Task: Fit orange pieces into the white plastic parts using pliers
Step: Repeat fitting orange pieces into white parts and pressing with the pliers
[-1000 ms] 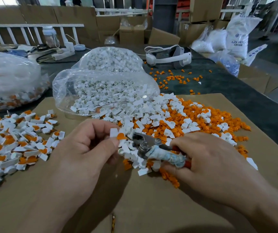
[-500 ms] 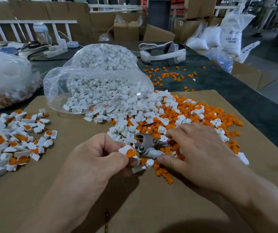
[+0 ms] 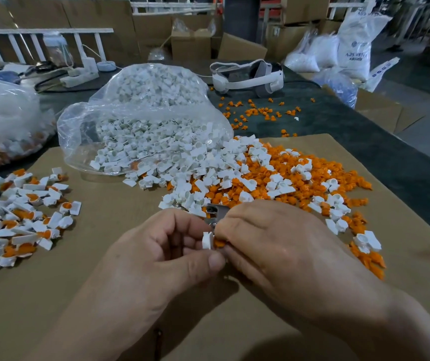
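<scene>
Over the cardboard-covered surface (image 3: pixel 91 243), the left hand (image 3: pixel 161 254) pinches a small white plastic part (image 3: pixel 207 240) between thumb and fingers. A small orange plastic piece (image 3: pixel 219 243) touches the part's right side, pinched by the right hand (image 3: pixel 281 246), so insertion likely runs leftward. The metal pliers (image 3: pixel 217 212) poke out beyond that hand's knuckles.

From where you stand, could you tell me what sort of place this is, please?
Probably a small factory or warehouse assembly bench: a clear bag of white plastic parts, stacked cardboard boxes, and filled sacks behind.
</scene>
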`<move>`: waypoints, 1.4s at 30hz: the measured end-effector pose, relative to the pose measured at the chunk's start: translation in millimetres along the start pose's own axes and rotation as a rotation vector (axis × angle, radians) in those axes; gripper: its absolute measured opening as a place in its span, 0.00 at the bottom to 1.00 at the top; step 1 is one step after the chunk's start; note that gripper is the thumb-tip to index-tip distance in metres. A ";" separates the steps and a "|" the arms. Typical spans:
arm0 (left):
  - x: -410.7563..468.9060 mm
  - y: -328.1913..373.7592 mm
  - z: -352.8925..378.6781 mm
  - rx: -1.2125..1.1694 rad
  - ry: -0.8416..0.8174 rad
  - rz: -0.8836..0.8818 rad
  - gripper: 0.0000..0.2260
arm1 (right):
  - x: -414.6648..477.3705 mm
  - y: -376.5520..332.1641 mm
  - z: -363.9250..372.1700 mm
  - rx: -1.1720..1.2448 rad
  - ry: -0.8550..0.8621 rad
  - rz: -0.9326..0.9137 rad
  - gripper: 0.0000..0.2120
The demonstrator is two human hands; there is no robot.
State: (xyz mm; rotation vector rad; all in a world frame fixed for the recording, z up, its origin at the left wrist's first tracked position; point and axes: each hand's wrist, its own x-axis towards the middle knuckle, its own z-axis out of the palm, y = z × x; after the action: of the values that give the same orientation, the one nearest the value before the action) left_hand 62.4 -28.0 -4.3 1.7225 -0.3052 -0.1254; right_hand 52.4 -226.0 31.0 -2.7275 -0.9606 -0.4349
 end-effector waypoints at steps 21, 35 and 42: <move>-6.6 21.9 11.8 0.471 0.107 0.391 0.16 | -2.5 1.5 3.1 0.388 0.132 0.094 0.08; -3.2 21.6 12.0 0.559 0.083 0.493 0.13 | -1.6 -0.7 1.5 0.405 0.184 0.067 0.08; -5.0 19.4 12.3 0.616 0.175 0.503 0.13 | -0.8 -2.9 -0.5 0.404 0.174 0.094 0.09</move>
State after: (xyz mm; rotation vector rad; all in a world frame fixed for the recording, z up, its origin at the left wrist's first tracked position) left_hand 51.9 -41.2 12.2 2.1814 -0.6866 0.5360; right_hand 49.9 -224.3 31.5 -2.3178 -0.7744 -0.4033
